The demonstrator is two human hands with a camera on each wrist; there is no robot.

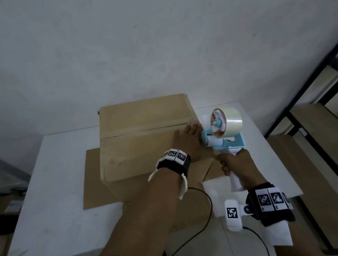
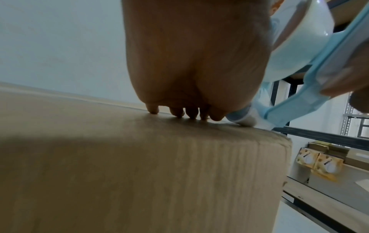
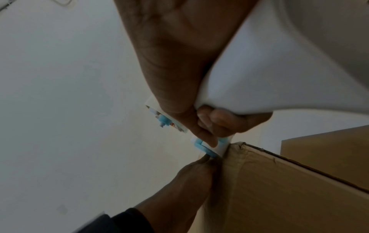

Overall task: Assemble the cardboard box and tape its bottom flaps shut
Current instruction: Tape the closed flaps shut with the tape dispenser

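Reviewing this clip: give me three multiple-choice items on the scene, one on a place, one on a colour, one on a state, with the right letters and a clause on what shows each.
1. Where is the tape dispenser?
A. at the box's right edge
B. on the floor
C. inside the box

2. What colour is the dispenser's frame?
A. red
B. light blue
C. black

3. How does the left hand lie?
A. curled round the dispenser
B. flat on the box top
C. hanging off the table

Answers:
1 A: its roller meets the top right edge by the seam.
2 B: the frame shows light blue under the clear roll.
3 B: its fingers lie straight on the cardboard, while the right hand grips the handle.
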